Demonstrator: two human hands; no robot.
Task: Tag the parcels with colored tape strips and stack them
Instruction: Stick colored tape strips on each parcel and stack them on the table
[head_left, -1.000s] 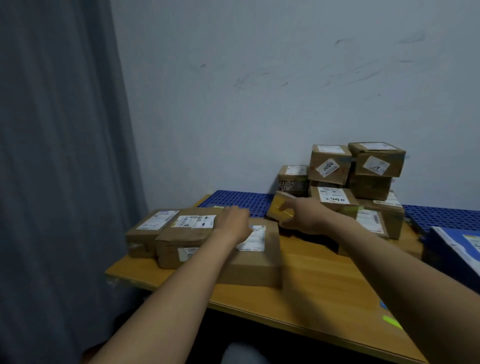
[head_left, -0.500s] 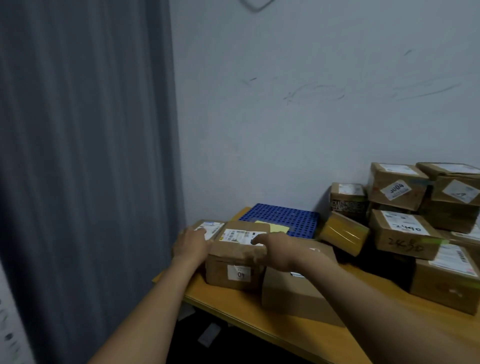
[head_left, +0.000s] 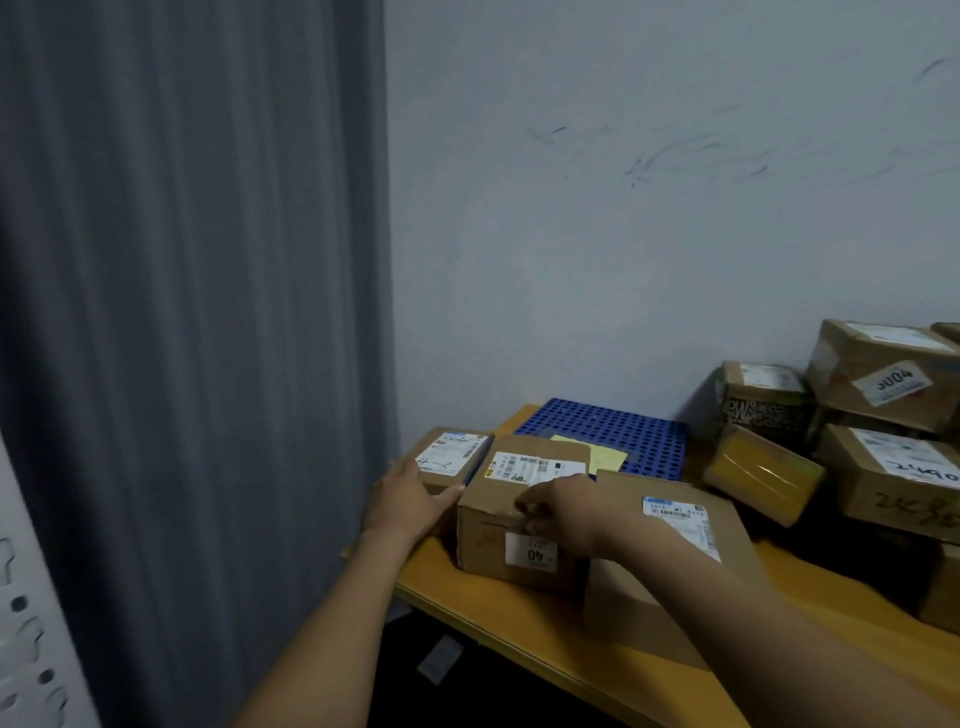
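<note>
Three brown parcels lie in a row at the table's left end. The middle parcel (head_left: 488, 545) carries a white shipping label on top and a small "04" sticker on its front. My left hand (head_left: 410, 501) presses with straight fingers against its left side, beside the small left parcel (head_left: 452, 457). My right hand (head_left: 563, 512) grips the middle parcel's top front edge, fingers curled on top and thumb on the front face. The large flat parcel (head_left: 623, 493) lies right of it, under my right forearm. No tape strip can be made out.
The wooden table (head_left: 467, 608) ends just left of the parcels, next to a grey curtain (head_left: 208, 312). A blue perforated mat (head_left: 613, 431) with a yellow note (head_left: 605, 457) lies behind. A yellow-wrapped parcel (head_left: 758, 470) leans on a pile of labelled parcels (head_left: 893, 473) at right.
My view has swung left. The right hand left the yellow-wrapped parcel and came to the middle parcel's front edge. The left hand went from the large flat parcel's top to the middle parcel's left side.
</note>
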